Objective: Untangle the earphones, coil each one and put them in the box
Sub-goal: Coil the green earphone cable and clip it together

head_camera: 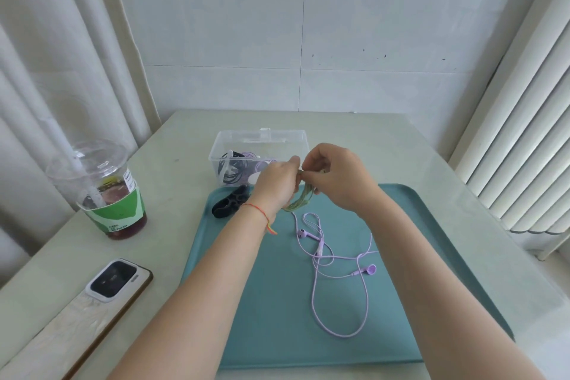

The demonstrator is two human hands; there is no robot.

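My left hand and right hand pinch the light, limp green earphone coil beside the box; gripping its gathered loops should stop unravelling.

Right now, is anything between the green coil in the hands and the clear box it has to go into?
Nothing visible blocks it. Both the left hand and right hand hold the green earphone coil just in front of the clear box, whose top is open. Black and purple coils already lie inside it, with room left beside them.

Two hands, one box, one tray, one cup, one phone.
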